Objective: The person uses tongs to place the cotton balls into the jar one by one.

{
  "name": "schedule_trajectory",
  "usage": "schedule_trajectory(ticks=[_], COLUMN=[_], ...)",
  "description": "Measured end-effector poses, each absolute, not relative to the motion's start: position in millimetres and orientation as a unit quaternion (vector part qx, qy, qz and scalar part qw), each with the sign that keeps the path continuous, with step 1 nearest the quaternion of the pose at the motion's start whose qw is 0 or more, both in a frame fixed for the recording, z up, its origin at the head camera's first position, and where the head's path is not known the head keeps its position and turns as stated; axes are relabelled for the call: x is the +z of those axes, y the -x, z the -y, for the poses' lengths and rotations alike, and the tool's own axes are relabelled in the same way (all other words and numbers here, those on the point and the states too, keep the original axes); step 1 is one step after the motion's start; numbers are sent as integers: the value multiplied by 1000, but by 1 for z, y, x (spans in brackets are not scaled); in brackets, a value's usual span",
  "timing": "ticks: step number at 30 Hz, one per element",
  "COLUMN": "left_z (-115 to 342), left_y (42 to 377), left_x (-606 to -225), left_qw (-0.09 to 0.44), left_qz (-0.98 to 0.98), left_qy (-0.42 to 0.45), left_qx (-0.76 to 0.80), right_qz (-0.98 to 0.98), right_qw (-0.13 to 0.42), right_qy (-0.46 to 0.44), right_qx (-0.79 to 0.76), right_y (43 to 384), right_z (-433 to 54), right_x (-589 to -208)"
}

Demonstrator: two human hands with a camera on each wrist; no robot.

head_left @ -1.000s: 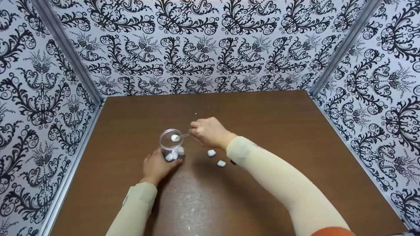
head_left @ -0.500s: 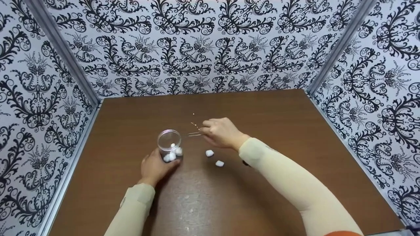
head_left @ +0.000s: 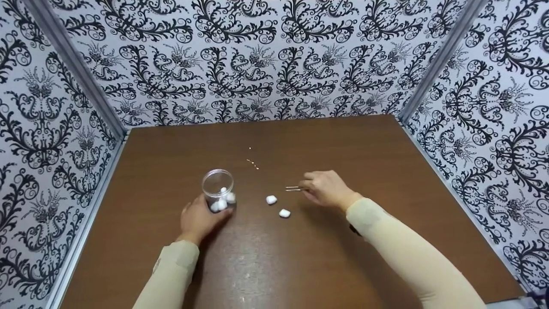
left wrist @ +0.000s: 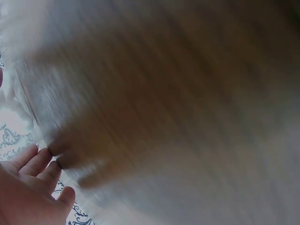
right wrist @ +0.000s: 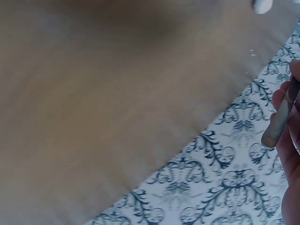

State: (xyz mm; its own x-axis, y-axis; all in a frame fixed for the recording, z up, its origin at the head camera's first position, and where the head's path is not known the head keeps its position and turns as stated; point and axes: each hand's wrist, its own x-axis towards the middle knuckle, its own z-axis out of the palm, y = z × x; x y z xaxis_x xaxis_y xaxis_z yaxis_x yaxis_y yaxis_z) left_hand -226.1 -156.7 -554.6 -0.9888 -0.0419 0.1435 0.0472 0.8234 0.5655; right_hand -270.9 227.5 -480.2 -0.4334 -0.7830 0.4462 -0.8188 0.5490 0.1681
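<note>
A clear round jar with several white cotton balls inside stands left of centre in the head view. My left hand is wrapped around its lower left side, thumb at the front. To the right, my right hand pinches metal tweezers, whose two tips point left, apart, with nothing between them. In the right wrist view the rounded end of the tweezers sticks out of the hand. Two more cotton balls lie on the table: one just below the tweezer tips, the other nearer me.
The brown wooden table reaches back to a patterned wall, with similar walls at both sides. Small bright specks show on the table behind the jar.
The cotton ball the tweezers held over the jar's mouth has dropped inside. My right hand has drawn back to the right with the tweezers, their tips now apart. My left hand stays on the jar.
</note>
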Motion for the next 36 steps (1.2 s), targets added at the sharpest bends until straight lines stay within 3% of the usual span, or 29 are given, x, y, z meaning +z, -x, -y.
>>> schedule_trajectory(ticks=[12, 36], left_z=[159, 158], left_y=[229, 225], left_x=[-552, -552], left_qw=[58, 64], left_qz=[954, 951], left_qy=[0, -2], left_qx=[-295, -303], right_qz=[877, 858], right_qw=[217, 198], right_qy=[-428, -474], right_qx=[30, 10], right_y=[267, 274], right_z=[-235, -205], right_x=[-490, -504])
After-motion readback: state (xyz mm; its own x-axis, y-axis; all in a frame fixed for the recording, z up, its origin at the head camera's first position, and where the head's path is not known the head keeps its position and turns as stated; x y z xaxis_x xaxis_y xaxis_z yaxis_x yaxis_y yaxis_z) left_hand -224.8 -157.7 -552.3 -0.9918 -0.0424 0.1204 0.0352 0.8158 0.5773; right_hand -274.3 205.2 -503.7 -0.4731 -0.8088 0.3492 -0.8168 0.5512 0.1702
